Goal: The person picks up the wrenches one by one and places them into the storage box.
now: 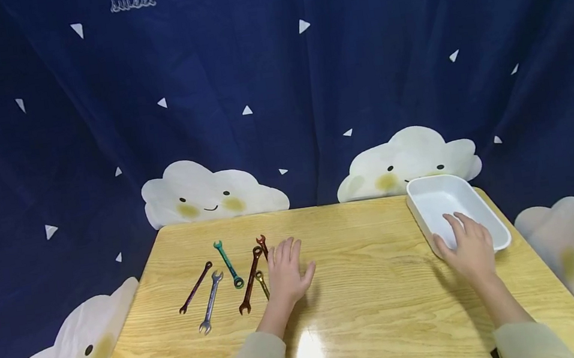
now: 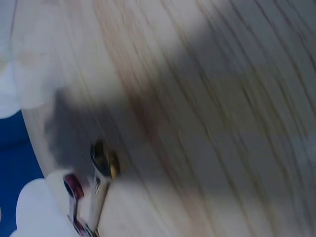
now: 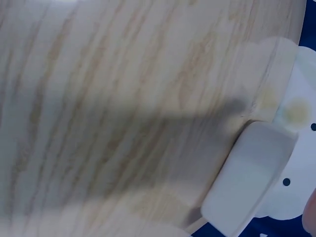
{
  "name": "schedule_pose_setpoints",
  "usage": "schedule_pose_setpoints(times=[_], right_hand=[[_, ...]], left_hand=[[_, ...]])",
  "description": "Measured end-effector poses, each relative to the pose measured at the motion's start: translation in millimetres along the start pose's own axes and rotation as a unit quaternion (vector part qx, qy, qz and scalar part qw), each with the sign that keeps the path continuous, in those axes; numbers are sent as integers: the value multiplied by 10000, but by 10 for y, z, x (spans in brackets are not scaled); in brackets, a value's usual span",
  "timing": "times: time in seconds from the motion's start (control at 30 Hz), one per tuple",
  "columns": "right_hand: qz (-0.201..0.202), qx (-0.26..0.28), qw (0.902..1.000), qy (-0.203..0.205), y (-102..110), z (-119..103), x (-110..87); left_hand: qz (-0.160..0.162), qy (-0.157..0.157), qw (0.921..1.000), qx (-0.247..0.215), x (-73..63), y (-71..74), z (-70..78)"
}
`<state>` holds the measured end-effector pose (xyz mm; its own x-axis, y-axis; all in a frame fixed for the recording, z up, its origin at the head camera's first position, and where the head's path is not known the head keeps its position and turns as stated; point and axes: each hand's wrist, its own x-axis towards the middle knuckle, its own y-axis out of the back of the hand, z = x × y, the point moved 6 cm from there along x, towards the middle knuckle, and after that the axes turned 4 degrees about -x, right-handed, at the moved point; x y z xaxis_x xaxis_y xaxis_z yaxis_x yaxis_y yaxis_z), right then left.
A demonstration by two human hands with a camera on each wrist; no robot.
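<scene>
My left hand (image 1: pixel 286 273) hovers palm down over the table just right of the wrenches, fingers extended and nothing in its grasp. It partly covers a gold wrench (image 1: pixel 260 279) and a short red wrench (image 1: pixel 262 244). Left of these lie a long dark-red wrench (image 1: pixel 250 282), a teal wrench (image 1: pixel 228 263), a silver-blue wrench (image 1: pixel 211 302) and a purple wrench (image 1: pixel 195 288). Over the near left part of a white tray (image 1: pixel 432 187) is my right hand (image 1: pixel 470 245), loosely bent and holding nothing. Whether it touches the tray is unclear.
The wooden table (image 1: pixel 370 313) has rounded back corners. A dark blue curtain (image 1: pixel 274 84) with white clouds and triangles hangs right behind it. Hand shadows fall on the wood in both wrist views.
</scene>
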<state>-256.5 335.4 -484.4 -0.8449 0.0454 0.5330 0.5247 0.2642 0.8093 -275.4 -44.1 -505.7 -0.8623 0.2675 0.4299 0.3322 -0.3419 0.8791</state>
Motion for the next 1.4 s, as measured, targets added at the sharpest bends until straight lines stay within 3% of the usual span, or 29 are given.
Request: schedule_pose_setpoints(times=[0.33, 0.67, 0.87, 1.17, 1.4], right_hand=[[591, 239, 9978, -208, 58, 207, -82], [716, 298, 9959, -470, 104, 346, -137], [752, 318, 9943, -693, 127, 412, -162], [1145, 353, 9905, -674, 158, 461, -206], [1386, 334, 9866, -798, 186, 551, -225]], left_hand=[[-24, -89, 9998, -158, 80, -214, 324], [-32, -274, 9996, -116, 172, -377, 682], [-345, -180, 9992, -75, 245, -447, 890], [-895, -19, 9960, 16, 316, -577, 1161], [-1048, -33, 9945, -44, 391, -671, 1389]])
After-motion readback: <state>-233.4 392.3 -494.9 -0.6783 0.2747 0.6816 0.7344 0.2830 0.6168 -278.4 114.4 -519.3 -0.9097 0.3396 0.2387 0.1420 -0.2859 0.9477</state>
